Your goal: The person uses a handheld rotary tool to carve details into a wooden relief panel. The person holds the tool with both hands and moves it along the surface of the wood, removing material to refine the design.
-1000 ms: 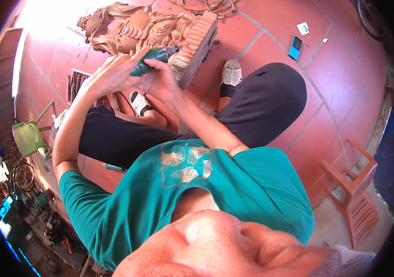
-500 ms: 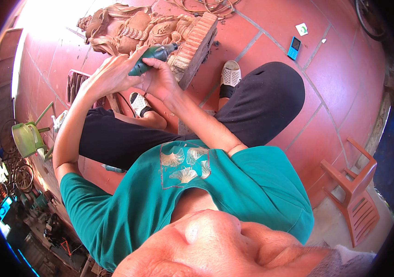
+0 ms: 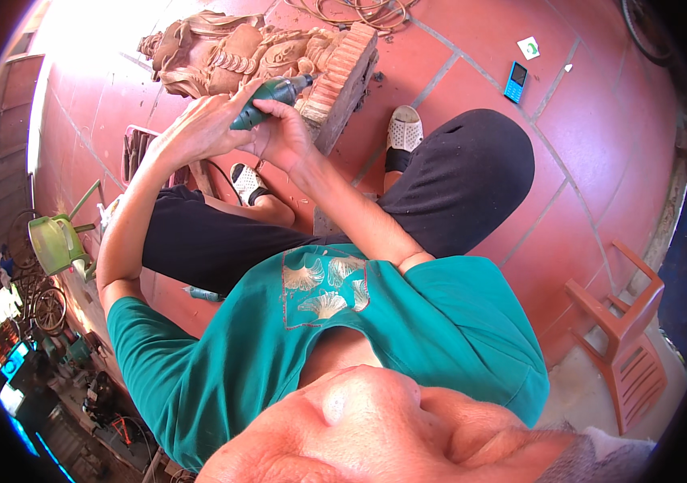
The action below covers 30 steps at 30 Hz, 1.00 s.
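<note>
A green handheld rotary tool (image 3: 277, 91) with a dark nose is held between both hands. My left hand (image 3: 203, 127) is closed around its rear part. My right hand (image 3: 285, 135) is closed against its near side, the thumb pressed on the body. The tool's nose points right, toward the base of a carved wooden statue (image 3: 239, 60) that lies on its side on the tiles. I cannot make out a bit at the tip or whether it touches the wood. Some fingers are hidden behind the tool.
A dark rack-like holder (image 3: 136, 153) stands near my left foot. A teal tool (image 3: 203, 294) lies by my thigh. A blue phone (image 3: 515, 82) and a white card (image 3: 528, 48) lie at right. Coiled cable (image 3: 359, 11), a green chair (image 3: 55, 243) and an orange plastic chair (image 3: 625, 346) surround me.
Both hands keep their hold on the rotary tool. The whole view has shifted slightly to the right; hands, tool and statue keep nearly the same places relative to each other.
</note>
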### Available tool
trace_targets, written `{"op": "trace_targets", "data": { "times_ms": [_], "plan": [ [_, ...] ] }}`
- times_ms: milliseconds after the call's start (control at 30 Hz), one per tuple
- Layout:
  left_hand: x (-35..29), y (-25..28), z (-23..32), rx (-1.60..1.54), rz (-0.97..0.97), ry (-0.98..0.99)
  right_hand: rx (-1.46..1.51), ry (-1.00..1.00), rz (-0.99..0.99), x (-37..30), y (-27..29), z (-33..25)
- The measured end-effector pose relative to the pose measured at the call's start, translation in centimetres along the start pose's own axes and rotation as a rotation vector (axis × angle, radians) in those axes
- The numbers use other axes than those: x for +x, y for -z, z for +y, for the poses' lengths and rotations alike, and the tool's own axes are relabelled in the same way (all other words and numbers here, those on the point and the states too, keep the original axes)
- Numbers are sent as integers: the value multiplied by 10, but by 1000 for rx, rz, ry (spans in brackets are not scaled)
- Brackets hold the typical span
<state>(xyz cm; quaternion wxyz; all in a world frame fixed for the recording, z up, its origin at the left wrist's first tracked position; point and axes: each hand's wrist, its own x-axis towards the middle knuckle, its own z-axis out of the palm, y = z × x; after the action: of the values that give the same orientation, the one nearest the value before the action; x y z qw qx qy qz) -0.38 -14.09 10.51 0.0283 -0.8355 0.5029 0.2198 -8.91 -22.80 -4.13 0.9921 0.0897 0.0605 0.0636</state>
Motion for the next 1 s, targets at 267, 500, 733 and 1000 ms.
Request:
{"op": "trace_targets", "data": {
  "times_ms": [267, 500, 733, 1000],
  "plan": [
    [1, 3, 5, -5, -37, 47, 15, -11, -7, 0, 1, -1],
    [-1, -3, 0, 14, 26, -10, 17, -16, -17, 2, 2, 0],
    [2, 2, 6, 6, 16, -28, 34, -10, -40, 1, 7, -3],
    [4, 3, 8, 36, 13, -57, 25, 13, -24, -7, 1, -5]
  ]
}}
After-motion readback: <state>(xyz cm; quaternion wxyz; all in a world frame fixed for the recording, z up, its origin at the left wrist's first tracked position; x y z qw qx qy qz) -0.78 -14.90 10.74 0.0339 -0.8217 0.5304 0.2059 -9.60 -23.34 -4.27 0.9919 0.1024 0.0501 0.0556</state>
